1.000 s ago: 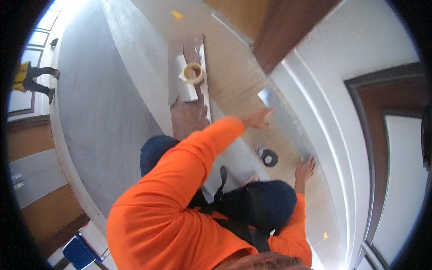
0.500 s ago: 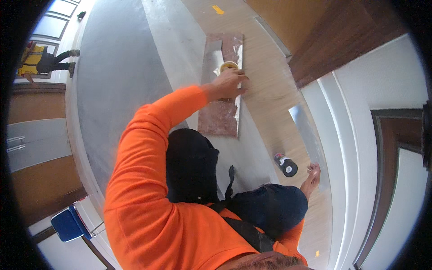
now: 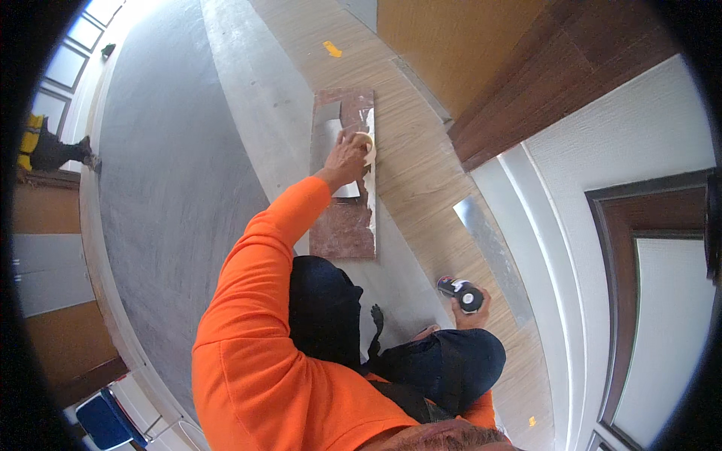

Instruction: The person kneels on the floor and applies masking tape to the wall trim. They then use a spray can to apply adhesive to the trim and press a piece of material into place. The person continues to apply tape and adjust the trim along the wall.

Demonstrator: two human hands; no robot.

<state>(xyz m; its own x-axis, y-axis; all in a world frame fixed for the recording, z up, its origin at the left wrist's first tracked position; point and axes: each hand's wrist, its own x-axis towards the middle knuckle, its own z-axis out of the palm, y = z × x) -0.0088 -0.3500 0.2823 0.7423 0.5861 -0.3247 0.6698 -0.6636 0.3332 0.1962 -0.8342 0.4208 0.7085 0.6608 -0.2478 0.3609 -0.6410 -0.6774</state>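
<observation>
My left hand (image 3: 344,159), at the end of an orange sleeve, grips a cream-coloured tape roll (image 3: 368,149) over the reddish-brown board (image 3: 342,237). Partly under that hand, a white sheet (image 3: 347,191) lies on the board, with a grey piece (image 3: 329,113) at its far end. The board's right edge is ragged and white. To the right, beside my bent knee, my right hand (image 3: 472,317) has its fingers round a black cylindrical can (image 3: 470,298) with a white circle on its end. Part of that hand is hidden behind the can.
A shiny metal strip (image 3: 492,244) lies on the wood-look floor by the right wall. Yellow arrow markers (image 3: 332,49) are stuck on the floor. Wooden panelling (image 3: 451,68) and a framed door (image 3: 662,316) stand right. Far left are a person in a yellow vest (image 3: 30,141) and a blue chair (image 3: 105,421).
My right hand has come from beside the metal strip to the can and taken hold of it. The view has shifted; the left hand is still on the tape roll, now turned differently.
</observation>
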